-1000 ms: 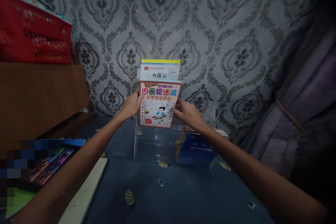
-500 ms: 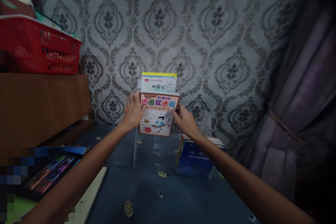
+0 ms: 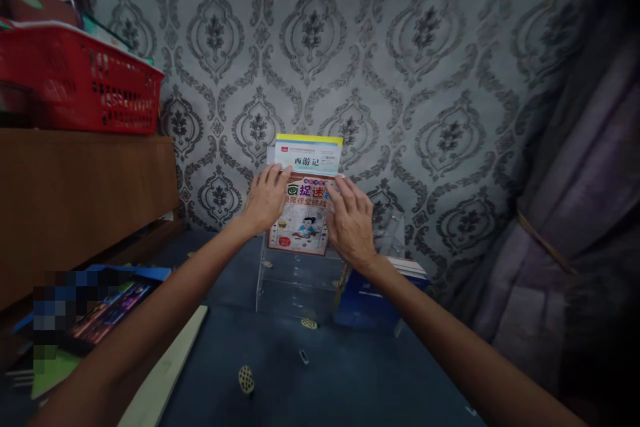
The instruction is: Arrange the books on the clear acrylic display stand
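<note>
A picture book (image 3: 303, 223) with a brown border, bright Chinese lettering and a seated cartoon figure leans on a clear plastic stand (image 3: 295, 290). Behind it, a pale book with a yellow top edge (image 3: 310, 155) sticks up higher. My left hand (image 3: 266, 197) lies over the picture book's upper left corner, fingers stretched upward, covering the first character. On the upper right corner rests my right hand (image 3: 351, 217), its fingers extended along the cover and slightly apart. Both palms and thumbs are mostly hidden. A blue book (image 3: 373, 303) stands lower on the stand, below my right wrist.
At left, a red plastic basket (image 3: 125, 90) sits on a wooden cabinet (image 3: 90, 193). Below it lie a dark-framed colourful item (image 3: 107, 310) and a pale board (image 3: 170, 360), partly behind my left forearm. A tied curtain (image 3: 530, 233) hangs at right. Patterned wallpaper backs everything.
Both hands have shifted from the picture book's side edges inward and onto its upper corners, covering more of the cover. The book stays on the stand. The view has shifted slightly.
</note>
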Demonstrator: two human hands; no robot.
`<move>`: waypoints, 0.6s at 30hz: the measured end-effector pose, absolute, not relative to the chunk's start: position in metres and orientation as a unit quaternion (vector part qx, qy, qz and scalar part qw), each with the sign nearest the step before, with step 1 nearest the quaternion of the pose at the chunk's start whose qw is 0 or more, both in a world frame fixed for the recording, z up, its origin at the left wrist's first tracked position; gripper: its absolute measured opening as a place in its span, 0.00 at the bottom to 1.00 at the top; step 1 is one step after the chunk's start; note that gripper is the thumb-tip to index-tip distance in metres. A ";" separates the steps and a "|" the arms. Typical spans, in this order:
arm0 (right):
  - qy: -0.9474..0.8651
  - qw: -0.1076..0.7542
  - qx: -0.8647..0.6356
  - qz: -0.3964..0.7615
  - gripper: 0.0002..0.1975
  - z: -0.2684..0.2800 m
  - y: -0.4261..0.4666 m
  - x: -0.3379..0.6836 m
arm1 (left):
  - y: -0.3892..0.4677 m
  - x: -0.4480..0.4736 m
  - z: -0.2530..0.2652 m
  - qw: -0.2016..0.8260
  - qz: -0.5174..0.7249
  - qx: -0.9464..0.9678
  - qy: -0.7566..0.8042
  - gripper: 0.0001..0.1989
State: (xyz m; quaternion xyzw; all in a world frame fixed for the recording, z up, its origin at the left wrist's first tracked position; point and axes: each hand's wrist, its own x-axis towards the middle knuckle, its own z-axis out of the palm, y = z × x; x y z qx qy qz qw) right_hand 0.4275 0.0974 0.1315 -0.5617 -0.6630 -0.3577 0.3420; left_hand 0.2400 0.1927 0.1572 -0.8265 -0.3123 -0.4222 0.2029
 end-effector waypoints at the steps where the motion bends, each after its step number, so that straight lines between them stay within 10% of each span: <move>1: -0.671 0.317 -0.563 -0.364 0.27 0.126 0.096 0.426 | 0.192 0.239 0.157 0.204 -0.422 -0.827 -0.311 0.26; 18: -0.724 0.195 -0.560 -0.353 0.15 0.072 0.089 0.432 | 0.191 0.232 0.156 0.188 -0.435 -0.830 -0.295 0.27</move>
